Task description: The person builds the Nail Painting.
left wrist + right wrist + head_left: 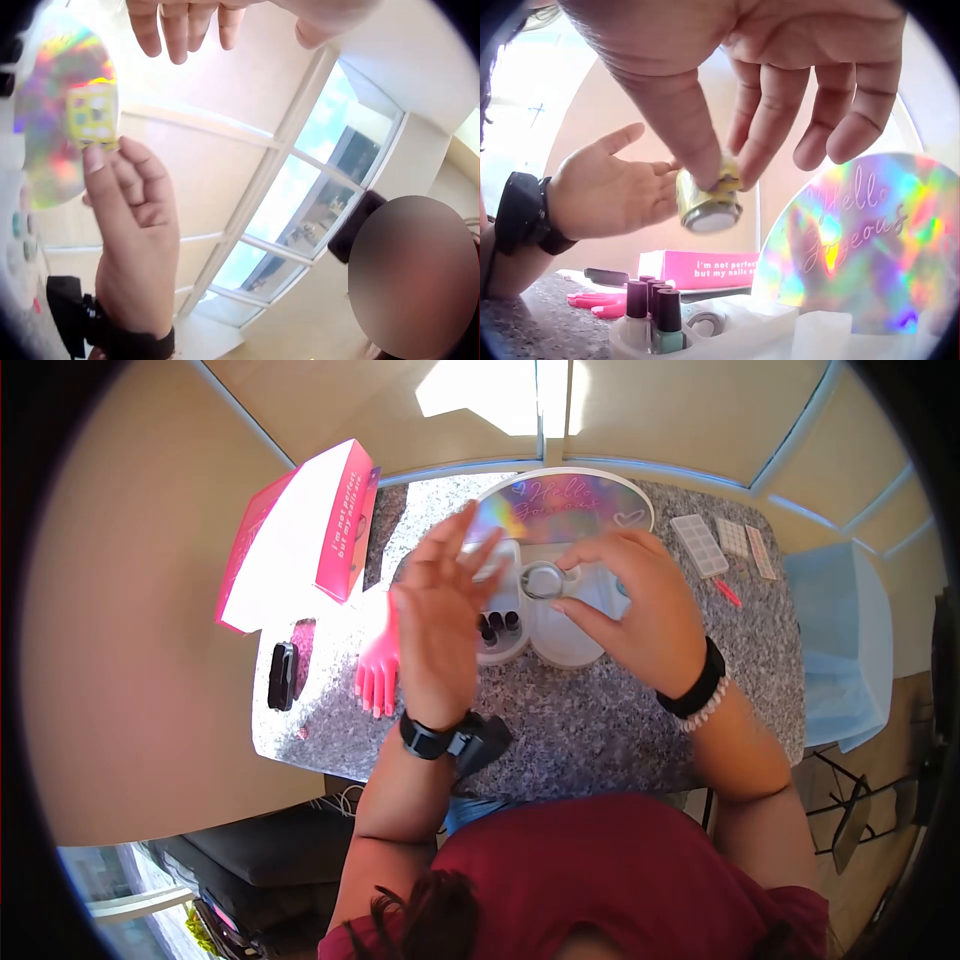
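Note:
A small round item (543, 581) with a pale, silvery end is pinched between the thumb and index finger of my right hand (650, 615). In the right wrist view the item (707, 202) has yellow on its side, below my right hand (735, 45). The left wrist view shows it as a yellow patterned piece (91, 114) at the fingertips of my right hand (139, 240). My left hand (438, 625) is raised beside it, fingers spread and holding nothing; its palm shows in the right wrist view (607, 191).
Behind the hands stands an iridescent oval panel (565, 505). A white tray (565, 650) holds dark-capped bottles (497, 624). To the left are a pink box (340, 525), a pink hand model (376, 675) and a black object (283, 675); at right, a compartment case (700, 545) and a red item (727, 592).

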Demonstrator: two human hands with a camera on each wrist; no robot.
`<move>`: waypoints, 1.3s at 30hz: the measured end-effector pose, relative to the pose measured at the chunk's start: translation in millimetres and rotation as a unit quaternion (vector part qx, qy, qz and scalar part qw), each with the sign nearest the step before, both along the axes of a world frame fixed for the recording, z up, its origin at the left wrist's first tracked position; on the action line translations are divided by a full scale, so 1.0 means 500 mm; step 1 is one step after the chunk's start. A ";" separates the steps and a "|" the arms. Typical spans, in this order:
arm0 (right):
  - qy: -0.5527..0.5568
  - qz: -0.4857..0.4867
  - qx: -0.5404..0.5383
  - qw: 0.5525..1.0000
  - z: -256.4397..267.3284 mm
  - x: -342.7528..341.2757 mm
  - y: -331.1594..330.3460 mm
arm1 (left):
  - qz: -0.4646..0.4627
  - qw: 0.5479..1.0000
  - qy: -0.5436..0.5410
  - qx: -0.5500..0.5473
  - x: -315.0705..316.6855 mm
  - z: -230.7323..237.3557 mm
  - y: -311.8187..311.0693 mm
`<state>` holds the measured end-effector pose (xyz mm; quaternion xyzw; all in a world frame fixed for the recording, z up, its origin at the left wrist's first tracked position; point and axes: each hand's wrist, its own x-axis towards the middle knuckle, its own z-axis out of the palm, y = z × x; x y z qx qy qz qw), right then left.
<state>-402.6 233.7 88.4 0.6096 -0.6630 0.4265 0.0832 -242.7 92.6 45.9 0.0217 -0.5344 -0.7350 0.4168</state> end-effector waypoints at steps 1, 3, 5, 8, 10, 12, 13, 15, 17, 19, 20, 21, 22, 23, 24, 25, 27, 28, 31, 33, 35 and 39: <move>0.003 0.000 -0.003 1.000 -0.002 -0.008 -0.024 | 0.059 0.998 0.019 0.003 0.010 0.015 -0.020; -0.036 0.101 0.037 0.994 -0.018 -0.024 -0.071 | 0.104 0.994 0.021 0.029 0.024 0.023 -0.054; -0.054 0.124 0.037 0.990 -0.034 -0.019 -0.106 | 0.018 0.997 -0.014 0.079 0.016 0.005 -0.077; -0.037 0.105 0.084 0.990 -0.058 -0.016 -0.131 | 0.006 0.994 -0.039 0.105 0.004 -0.020 -0.069; -0.057 0.114 0.120 0.985 -0.073 -0.023 -0.144 | 0.026 0.994 -0.082 0.072 0.007 -0.018 -0.073; -0.078 0.119 0.152 0.978 -0.084 -0.029 -0.153 | 0.033 0.990 -0.120 0.071 0.013 -0.019 -0.086; -0.052 0.115 0.148 0.981 -0.086 -0.030 -0.155 | 0.040 0.984 -0.156 0.073 0.016 -0.021 -0.090; -0.025 0.111 0.146 0.983 -0.093 -0.033 -0.160 | 0.066 0.980 -0.181 0.041 0.019 -0.026 -0.091; -0.017 0.110 0.155 0.982 -0.097 -0.036 -0.165 | 0.090 0.960 -0.264 -0.020 0.019 -0.029 -0.091; -0.020 0.113 0.167 0.979 -0.092 -0.037 -0.163 | 0.073 0.962 -0.264 -0.007 0.018 -0.037 -0.090; -0.024 0.116 0.179 0.977 -0.089 -0.039 -0.163 | 0.042 0.960 -0.277 0.011 0.016 -0.033 -0.081; -0.023 0.116 0.179 0.977 -0.089 -0.038 -0.162 | 0.010 0.957 -0.290 0.028 0.015 -0.031 -0.073; -0.041 0.114 0.176 0.977 -0.092 -0.036 -0.159 | 0.002 0.957 -0.290 0.012 0.014 -0.032 -0.067; -0.058 0.111 0.172 0.977 -0.094 -0.035 -0.157 | 0.002 0.957 -0.290 0.012 0.013 -0.033 -0.067; -0.058 0.111 0.172 0.977 -0.098 -0.036 -0.157 | 0.003 0.955 -0.296 0.014 0.011 -0.035 -0.068; -0.007 0.091 0.199 0.976 -0.101 -0.036 -0.156 | 0.003 0.953 -0.302 0.017 0.009 -0.038 -0.070; 0.043 0.069 0.225 0.971 -0.103 -0.035 -0.153 | -0.002 0.955 -0.298 0.012 0.006 -0.042 -0.073; 0.038 0.079 0.222 0.971 -0.098 -0.030 -0.152 | -0.006 0.956 -0.293 0.008 0.006 -0.042 -0.073; 0.038 0.104 0.209 0.972 -0.099 -0.032 -0.156 | -0.008 0.961 -0.276 0.011 0.004 -0.037 -0.067; 0.044 0.119 0.200 0.971 -0.101 -0.035 -0.157 | -0.010 0.960 -0.280 0.002 0.008 -0.033 -0.070; 0.022 0.148 0.188 0.971 -0.098 -0.036 -0.157 | -0.013 0.959 -0.283 -0.007 0.010 -0.028 -0.070; -0.046 0.144 0.175 0.973 -0.094 -0.043 -0.152 | -0.026 0.970 -0.243 0.000 0.007 -0.027 -0.066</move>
